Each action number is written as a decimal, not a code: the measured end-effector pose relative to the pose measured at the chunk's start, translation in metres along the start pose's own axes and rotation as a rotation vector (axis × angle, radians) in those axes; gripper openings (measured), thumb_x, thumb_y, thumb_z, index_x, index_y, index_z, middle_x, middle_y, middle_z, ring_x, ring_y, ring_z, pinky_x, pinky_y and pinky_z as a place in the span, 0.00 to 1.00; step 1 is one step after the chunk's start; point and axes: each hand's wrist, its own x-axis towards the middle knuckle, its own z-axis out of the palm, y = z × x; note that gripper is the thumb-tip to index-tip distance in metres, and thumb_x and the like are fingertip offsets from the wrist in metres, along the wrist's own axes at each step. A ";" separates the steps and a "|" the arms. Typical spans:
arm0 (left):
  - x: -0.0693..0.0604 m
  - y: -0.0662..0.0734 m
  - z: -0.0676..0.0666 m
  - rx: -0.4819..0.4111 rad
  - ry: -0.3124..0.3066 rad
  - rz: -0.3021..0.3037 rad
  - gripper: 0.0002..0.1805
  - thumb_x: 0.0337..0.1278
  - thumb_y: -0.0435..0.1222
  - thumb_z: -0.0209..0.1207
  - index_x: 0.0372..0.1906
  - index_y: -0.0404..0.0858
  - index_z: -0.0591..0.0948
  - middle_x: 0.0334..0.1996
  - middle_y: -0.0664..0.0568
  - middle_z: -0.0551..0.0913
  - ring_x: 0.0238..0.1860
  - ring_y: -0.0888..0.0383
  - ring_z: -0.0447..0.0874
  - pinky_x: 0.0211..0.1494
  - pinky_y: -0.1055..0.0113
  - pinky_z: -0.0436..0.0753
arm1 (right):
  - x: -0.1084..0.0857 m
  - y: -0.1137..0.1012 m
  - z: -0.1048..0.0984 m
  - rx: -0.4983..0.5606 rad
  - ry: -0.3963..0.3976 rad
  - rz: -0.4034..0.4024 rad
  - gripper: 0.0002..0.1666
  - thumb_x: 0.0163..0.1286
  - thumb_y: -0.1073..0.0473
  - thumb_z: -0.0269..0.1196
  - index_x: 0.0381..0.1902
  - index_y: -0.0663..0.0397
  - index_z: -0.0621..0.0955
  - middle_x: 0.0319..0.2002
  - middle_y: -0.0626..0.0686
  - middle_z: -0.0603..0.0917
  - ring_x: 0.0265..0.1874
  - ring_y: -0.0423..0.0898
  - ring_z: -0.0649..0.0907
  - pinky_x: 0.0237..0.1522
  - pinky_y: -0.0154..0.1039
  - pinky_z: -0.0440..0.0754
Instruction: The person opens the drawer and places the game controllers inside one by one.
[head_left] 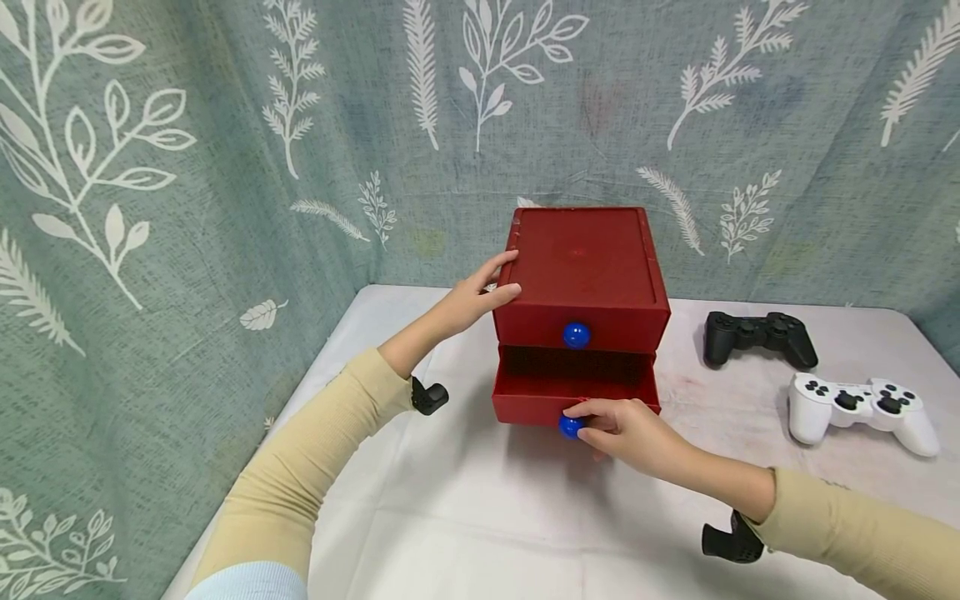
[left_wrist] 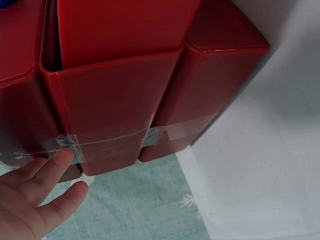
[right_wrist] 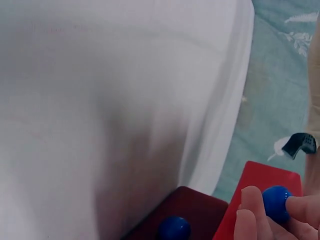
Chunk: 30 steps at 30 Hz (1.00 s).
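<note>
A red drawer cabinet (head_left: 581, 258) with blue ball knobs stands on the table. Its middle drawer (head_left: 525, 408) is pulled out part way, and the visible inside looks bare. My right hand (head_left: 637, 435) pinches that drawer's blue knob (head_left: 571, 427) between thumb and fingers, also seen in the right wrist view. My left hand (head_left: 467, 304) lies against the cabinet's left side near the top, fingers spread. In the left wrist view, fingertips reach clear tape (left_wrist: 112, 142) along the side. The top drawer's knob (head_left: 576, 336) and a lower knob (right_wrist: 174, 228) are untouched.
A black game controller (head_left: 759, 340) lies right of the cabinet, with a white game controller (head_left: 861, 410) nearer the front. The white-covered table (head_left: 450, 517) meets a green leaf-patterned curtain (head_left: 450, 192) at the back and left. Each wrist carries a small black camera mount (head_left: 429, 397).
</note>
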 end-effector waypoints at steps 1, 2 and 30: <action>0.000 0.000 0.000 0.000 0.001 0.001 0.34 0.65 0.44 0.46 0.72 0.50 0.48 0.69 0.45 0.54 0.69 0.48 0.54 0.64 0.49 0.64 | -0.001 0.000 0.000 0.000 -0.002 -0.002 0.18 0.62 0.66 0.60 0.51 0.60 0.79 0.42 0.59 0.83 0.29 0.41 0.84 0.31 0.30 0.80; 0.000 0.000 0.000 0.000 0.001 0.001 0.34 0.65 0.44 0.46 0.72 0.50 0.48 0.69 0.45 0.54 0.69 0.48 0.53 0.64 0.49 0.64 | -0.002 -0.001 0.001 0.001 -0.005 -0.004 0.18 0.62 0.66 0.60 0.51 0.60 0.79 0.43 0.59 0.83 0.30 0.41 0.84 0.32 0.30 0.80; 0.017 -0.030 -0.001 -0.003 0.014 0.015 0.34 0.62 0.53 0.48 0.70 0.62 0.49 0.69 0.50 0.55 0.69 0.52 0.54 0.64 0.49 0.63 | -0.031 -0.015 0.013 0.062 -0.141 -0.006 0.21 0.65 0.62 0.58 0.56 0.57 0.75 0.40 0.51 0.83 0.32 0.45 0.81 0.33 0.32 0.79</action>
